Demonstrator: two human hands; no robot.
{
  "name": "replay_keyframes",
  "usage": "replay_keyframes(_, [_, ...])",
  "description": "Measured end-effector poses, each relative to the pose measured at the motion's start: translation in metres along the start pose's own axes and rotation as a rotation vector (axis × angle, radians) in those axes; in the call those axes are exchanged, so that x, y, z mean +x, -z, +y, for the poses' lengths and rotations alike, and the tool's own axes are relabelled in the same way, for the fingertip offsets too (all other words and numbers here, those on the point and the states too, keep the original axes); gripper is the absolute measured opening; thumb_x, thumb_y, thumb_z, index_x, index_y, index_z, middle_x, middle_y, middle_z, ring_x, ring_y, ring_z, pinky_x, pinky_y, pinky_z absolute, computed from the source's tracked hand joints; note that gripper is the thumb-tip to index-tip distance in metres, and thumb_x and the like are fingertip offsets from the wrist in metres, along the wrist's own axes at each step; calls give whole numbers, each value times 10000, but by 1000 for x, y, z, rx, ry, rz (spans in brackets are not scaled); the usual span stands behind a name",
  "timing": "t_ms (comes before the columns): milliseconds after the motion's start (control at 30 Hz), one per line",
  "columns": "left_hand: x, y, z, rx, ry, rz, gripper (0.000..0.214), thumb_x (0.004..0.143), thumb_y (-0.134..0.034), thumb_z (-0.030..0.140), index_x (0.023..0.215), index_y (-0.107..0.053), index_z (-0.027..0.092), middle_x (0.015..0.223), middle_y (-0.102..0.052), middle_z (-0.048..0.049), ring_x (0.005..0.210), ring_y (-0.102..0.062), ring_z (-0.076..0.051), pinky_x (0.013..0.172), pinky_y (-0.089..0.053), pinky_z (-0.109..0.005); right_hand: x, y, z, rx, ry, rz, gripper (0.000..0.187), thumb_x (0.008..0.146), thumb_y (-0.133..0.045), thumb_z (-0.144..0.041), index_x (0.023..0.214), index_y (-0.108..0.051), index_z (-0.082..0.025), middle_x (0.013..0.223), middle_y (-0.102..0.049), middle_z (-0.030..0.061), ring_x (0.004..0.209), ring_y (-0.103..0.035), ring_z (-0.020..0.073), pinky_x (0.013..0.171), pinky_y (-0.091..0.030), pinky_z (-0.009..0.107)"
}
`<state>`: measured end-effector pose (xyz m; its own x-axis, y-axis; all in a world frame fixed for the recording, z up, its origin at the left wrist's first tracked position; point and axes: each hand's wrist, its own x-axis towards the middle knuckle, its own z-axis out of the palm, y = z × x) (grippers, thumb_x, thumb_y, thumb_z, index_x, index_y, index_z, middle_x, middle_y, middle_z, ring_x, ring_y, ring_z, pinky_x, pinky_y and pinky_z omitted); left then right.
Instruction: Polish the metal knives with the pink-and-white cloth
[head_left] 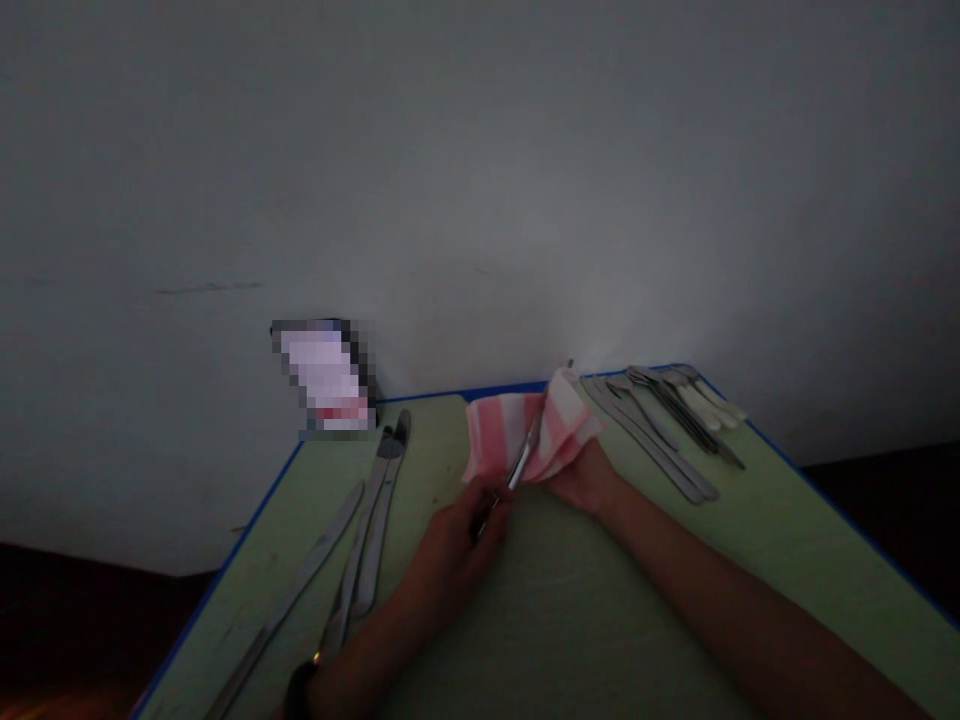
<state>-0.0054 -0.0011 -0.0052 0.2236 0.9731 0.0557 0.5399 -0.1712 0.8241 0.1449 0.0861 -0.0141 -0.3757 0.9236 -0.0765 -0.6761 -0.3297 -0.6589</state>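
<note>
My left hand (457, 530) is closed around the near end of a silver piece of cutlery (521, 458), which slants up and away over the table. A pink-and-white striped cloth (495, 430) is wrapped partly round its far part, and a small tip shows above the fold, so its kind is hidden. From beneath, my right hand (589, 478) grips the cloth against the cutlery; most of its fingers are covered. Several table knives (371, 530) lie to the left of my left hand. Forks (652, 445) lie beyond my right hand.
A lit phone (326, 375), its screen pixelated, leans on the wall (480, 200) at the back left. More metal cutlery (679, 415) and some white-handled pieces (701, 400) lie at the back right. The pale green table (585, 610) has a blue edge.
</note>
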Motion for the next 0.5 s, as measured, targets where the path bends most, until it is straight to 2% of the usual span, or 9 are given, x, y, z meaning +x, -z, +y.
replay_keyframes(100, [-1,1,2,-49,0,-15,197,883,-421,301,1050,-443,200,690,-583,29,597,-527,-122,552,-386,-213,7,7,5,50,-26,27,201,802,-516,-325,782,-626,-158,677,-651,22,649,-602,162,645,-501,295])
replay_keyframes(167, [-1,1,3,-63,1,-52,254,881,-426,310,1106,-427,191,669,-593,31,585,-535,-124,546,-392,-213,13,13,6,82,2,100,200,805,-529,-336,828,-620,-160,672,-651,12,618,-598,144,614,-496,268])
replay_keyframes(333, [-2,0,4,-2,-37,-223,206,853,-453,320,928,-594,189,777,-655,-21,674,-587,-146,598,-428,-224,20,19,9,93,59,216,211,804,-537,-355,867,-612,-168,674,-656,10,586,-596,134,583,-478,249])
replay_keyframes(433, [-3,0,3,83,-66,-224,210,802,-530,318,951,-612,194,857,-650,-39,756,-586,-171,663,-443,-242,18,17,12,47,100,263,233,785,-557,-395,849,-611,-177,670,-648,-3,539,-564,117,548,-453,236])
replay_keyframes(500, [-3,1,3,107,-69,-230,189,812,-520,306,929,-620,196,843,-644,-31,757,-582,-170,677,-438,-242,14,13,15,-23,132,277,277,774,-557,-443,809,-616,-174,643,-630,-8,517,-535,106,526,-431,224])
